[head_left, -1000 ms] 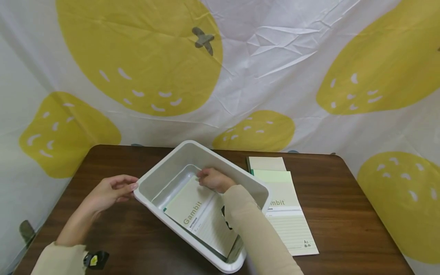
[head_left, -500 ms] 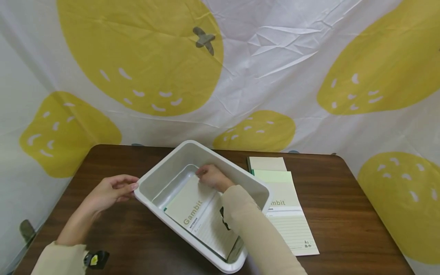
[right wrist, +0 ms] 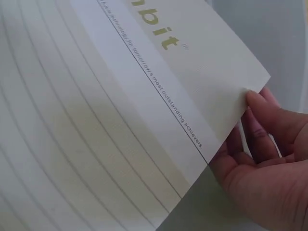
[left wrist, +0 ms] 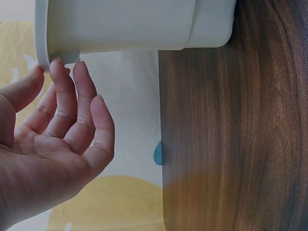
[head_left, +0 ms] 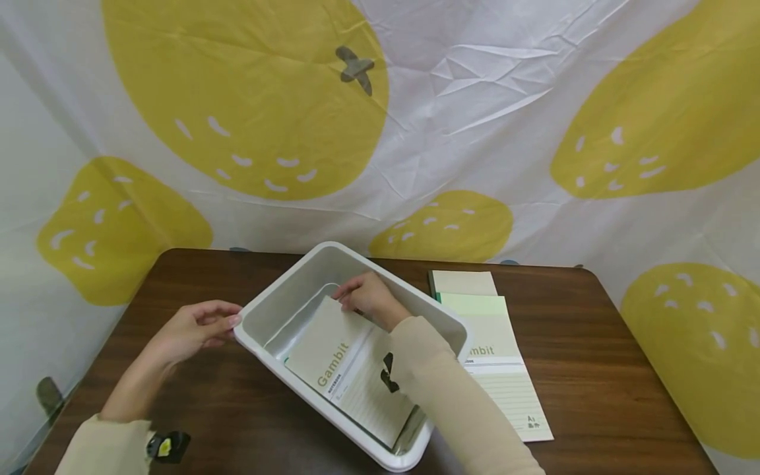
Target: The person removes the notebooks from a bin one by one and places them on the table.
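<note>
A pale cloth printed with big yellow fruit hangs as the backdrop, creased and faintly shiny; before it spreads a dark brown worktop with streaky wood grain and rounded far corners; on it, turned askew, stands a grey-white tub, smooth, seemingly plastic, deep-walled, with a rolled rim.

The inner notebook lies in the tub, its long axis running from far left to near right, roughly along the tub's own length; the right hand reaches in at its far right side, so most of the notebook lies from that grip towards the person and to the left; the right is plainly the nearer hand, thumb above and fingers beneath, its grip clamped on the notebook's raised corner; I cannot tell whether the cover alone or the whole notebook is lifted there.

The left hand, apart from the notebook, pinches the tub's left corner at the rim between thumb and fingertips.

The cover is cream, matt, with thin ruled lines, a white band and gold "Gambit" lettering; just right of the tub lie a matching lined notebook and, partly behind it, a plain cream pad.
</note>
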### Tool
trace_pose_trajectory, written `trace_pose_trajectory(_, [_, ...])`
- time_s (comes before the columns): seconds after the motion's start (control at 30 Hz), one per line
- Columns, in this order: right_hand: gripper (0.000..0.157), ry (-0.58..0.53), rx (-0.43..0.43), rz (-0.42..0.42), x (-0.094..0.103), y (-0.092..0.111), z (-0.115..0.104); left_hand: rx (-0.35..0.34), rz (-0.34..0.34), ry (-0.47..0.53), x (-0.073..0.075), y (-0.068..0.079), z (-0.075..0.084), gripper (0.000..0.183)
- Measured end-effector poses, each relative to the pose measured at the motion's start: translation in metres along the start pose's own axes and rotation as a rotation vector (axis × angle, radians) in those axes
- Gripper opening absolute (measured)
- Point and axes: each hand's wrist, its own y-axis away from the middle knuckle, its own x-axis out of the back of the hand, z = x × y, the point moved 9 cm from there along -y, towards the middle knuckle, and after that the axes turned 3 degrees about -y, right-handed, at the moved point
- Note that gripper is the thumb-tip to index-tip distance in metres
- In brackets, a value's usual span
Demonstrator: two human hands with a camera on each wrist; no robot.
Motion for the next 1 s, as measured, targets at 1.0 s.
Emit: trace_pose_trajectory(1.0, [0.027, -0.042, 0.097, -0.070, 0.043, 0.047, -0.079, -0.007, 0.001, -0.013, -0.001, -0.001, 0.001, 0.047])
